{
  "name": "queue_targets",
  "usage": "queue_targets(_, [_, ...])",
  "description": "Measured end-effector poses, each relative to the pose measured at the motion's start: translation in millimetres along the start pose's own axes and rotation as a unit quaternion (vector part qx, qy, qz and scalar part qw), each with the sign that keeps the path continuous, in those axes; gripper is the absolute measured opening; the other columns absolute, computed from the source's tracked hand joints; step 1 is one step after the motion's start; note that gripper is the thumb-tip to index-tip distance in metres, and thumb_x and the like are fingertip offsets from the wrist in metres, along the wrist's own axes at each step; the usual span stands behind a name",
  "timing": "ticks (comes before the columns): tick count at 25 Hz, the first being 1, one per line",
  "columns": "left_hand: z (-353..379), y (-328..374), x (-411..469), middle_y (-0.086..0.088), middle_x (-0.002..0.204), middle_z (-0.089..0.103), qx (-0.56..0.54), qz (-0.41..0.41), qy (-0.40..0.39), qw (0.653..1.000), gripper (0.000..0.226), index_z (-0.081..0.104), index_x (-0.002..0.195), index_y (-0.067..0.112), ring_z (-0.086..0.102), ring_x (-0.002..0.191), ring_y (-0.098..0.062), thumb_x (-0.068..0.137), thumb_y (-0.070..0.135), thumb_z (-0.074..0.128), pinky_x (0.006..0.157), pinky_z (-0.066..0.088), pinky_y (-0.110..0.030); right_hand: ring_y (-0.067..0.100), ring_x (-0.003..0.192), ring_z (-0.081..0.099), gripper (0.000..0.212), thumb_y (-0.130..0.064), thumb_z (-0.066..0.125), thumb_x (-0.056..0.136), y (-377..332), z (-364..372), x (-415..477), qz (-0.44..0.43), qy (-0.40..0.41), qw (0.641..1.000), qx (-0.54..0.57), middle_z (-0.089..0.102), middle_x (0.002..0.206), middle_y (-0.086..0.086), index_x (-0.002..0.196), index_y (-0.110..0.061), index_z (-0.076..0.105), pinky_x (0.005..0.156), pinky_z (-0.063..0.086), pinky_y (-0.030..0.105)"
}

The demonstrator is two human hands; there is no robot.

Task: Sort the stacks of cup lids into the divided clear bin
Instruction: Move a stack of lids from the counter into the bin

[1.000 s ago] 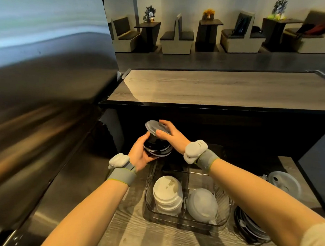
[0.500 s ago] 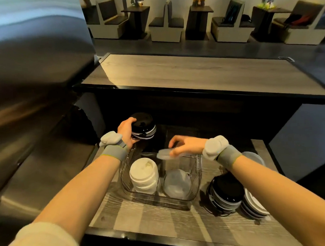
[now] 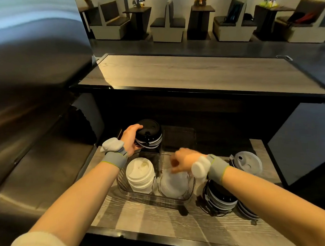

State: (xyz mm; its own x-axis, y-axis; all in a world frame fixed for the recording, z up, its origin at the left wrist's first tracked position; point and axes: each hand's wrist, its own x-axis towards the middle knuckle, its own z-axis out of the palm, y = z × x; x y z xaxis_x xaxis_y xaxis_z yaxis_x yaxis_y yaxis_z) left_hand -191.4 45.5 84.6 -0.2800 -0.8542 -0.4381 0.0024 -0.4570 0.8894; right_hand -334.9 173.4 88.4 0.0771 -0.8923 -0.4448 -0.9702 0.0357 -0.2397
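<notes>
A clear divided bin (image 3: 156, 199) sits on the lower wooden shelf. Its front left compartment holds a stack of white lids (image 3: 141, 175), and its front right one a stack of clear lids (image 3: 174, 185). My left hand (image 3: 130, 140) grips a stack of black lids (image 3: 149, 135) over the back left compartment. My right hand (image 3: 181, 161), blurred, is curled over the clear stack and pinches a single clear lid just above it. The back right compartment (image 3: 178, 139) looks dark, and I cannot make out its contents.
Right of the bin stand a mixed black and white lid stack (image 3: 221, 197) and a stack topped by a clear lid (image 3: 247, 162). A steel appliance (image 3: 34, 95) walls the left. A raised counter (image 3: 193, 74) overhangs the back, and a dark panel (image 3: 300, 143) closes the right.
My right hand took the clear lid off the black stack and carried it down to the front right compartment. My left hand kept the black stack, now over the back left compartment.
</notes>
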Motion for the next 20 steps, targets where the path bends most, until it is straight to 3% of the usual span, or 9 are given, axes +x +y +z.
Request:
queue_targets(2, [-2, 2, 0, -0.014, 0.114, 0.056, 0.016, 0.022, -0.014, 1.0, 0.023, 0.053, 0.114, 0.017, 0.055, 0.104, -0.028, 0.092, 0.023, 0.05, 0.065, 0.048, -0.029, 0.021, 0.071, 0.053, 0.023, -0.033, 0.06, 0.087, -1, -24, 1, -0.008, 0.14, 0.984, 0.108, 0.057, 0.072, 0.007, 0.075, -0.014, 0.058, 0.067, 0.041, 0.033])
queue_targets(3, [-3, 3, 0, -0.015, 0.116, 0.056, 0.028, 0.032, -0.021, 0.999, 0.028, 0.053, 0.119, 0.016, 0.055, 0.105, -0.029, 0.092, 0.022, 0.051, 0.067, 0.048, -0.03, 0.019, 0.068, 0.049, 0.025, -0.034, 0.062, 0.086, -3, -34, 3, -0.013, 0.209, 0.965, 0.159, 0.053, 0.068, 0.003, 0.072, -0.016, 0.051, 0.065, 0.04, 0.033])
queue_targets(5, [-2, 6, -2, -0.013, 0.117, 0.057, 0.064, 0.052, -0.026, 0.996, 0.038, 0.051, 0.129, 0.015, 0.055, 0.105, -0.028, 0.092, 0.021, 0.051, 0.067, 0.047, -0.029, 0.016, 0.082, 0.05, 0.026, -0.038, 0.066, 0.082, -10, -48, 10, -0.039, 0.285, 0.934, 0.213, 0.057, 0.088, 0.002, 0.093, -0.018, 0.053, 0.073, 0.044, 0.033])
queue_targets(7, [0, 10, -7, -0.012, 0.116, 0.057, 0.091, 0.066, -0.041, 0.993, 0.039, 0.051, 0.131, 0.016, 0.056, 0.107, -0.028, 0.093, 0.02, 0.05, 0.065, 0.048, -0.029, 0.018, 0.115, 0.044, 0.06, -0.043, 0.069, 0.079, -18, -53, 21, -0.06, 0.25, 0.945, 0.201, 0.05, 0.126, 0.005, 0.129, -0.02, 0.044, 0.096, 0.042, 0.033])
queue_targets(9, [0, 14, -11, -0.013, 0.115, 0.06, 0.09, 0.063, -0.063, 0.992, 0.035, 0.053, 0.129, 0.017, 0.057, 0.11, -0.029, 0.095, 0.026, 0.047, 0.065, 0.049, -0.03, 0.023, 0.131, 0.033, 0.077, -0.043, 0.069, 0.078, -26, -53, 31, -0.065, 0.218, 0.953, 0.201, 0.04, 0.14, 0.008, 0.142, -0.021, 0.031, 0.106, 0.035, 0.033])
queue_targets(12, [-6, 20, -14, -0.008, 0.1, 0.067, 0.015, 0.003, -0.116, 0.993, 0.042, 0.061, 0.109, 0.021, 0.064, 0.095, -0.025, 0.097, 0.049, 0.032, 0.067, 0.052, -0.033, 0.026, 0.131, 0.038, 0.074, -0.04, 0.068, 0.081, -27, -53, 43, -0.048, 0.243, 0.932, 0.264, 0.043, 0.139, 0.011, 0.142, -0.022, 0.032, 0.107, 0.036, 0.034])
queue_targets(14, [-13, 22, -12, -0.006, 0.096, 0.068, -0.024, -0.009, -0.141, 0.99, 0.047, 0.061, 0.102, 0.023, 0.065, 0.088, -0.021, 0.098, 0.053, 0.025, 0.066, 0.054, -0.034, 0.025, 0.131, 0.042, 0.069, -0.038, 0.065, 0.084, -28, -55, 48, -0.036, 0.242, 0.908, 0.34, 0.044, 0.141, 0.01, 0.142, -0.022, 0.032, 0.107, 0.038, 0.033])
queue_targets(17, [-18, 19, -10, -0.003, 0.095, 0.067, -0.036, 0.008, -0.139, 0.99, 0.032, 0.059, 0.107, 0.021, 0.064, 0.088, -0.019, 0.1, 0.039, 0.034, 0.074, 0.054, -0.034, 0.025, 0.131, 0.044, 0.066, -0.035, 0.06, 0.088, -29, -57, 50, -0.038, 0.223, 0.882, 0.413, 0.041, 0.145, 0.009, 0.144, -0.021, 0.028, 0.101, 0.038, 0.027])
queue_targets(20, [-25, 21, -4, -0.005, 0.097, 0.064, -0.04, 0.026, -0.14, 0.989, 0.027, 0.057, 0.115, 0.017, 0.062, 0.088, -0.021, 0.1, 0.022, 0.035, 0.082, 0.05, -0.039, 0.025, 0.133, 0.042, 0.067, -0.032, 0.06, 0.088, -33, -56, 55, -0.036, 0.22, 0.882, 0.415, 0.038, 0.147, 0.01, 0.145, -0.021, 0.025, 0.102, 0.037, 0.027])
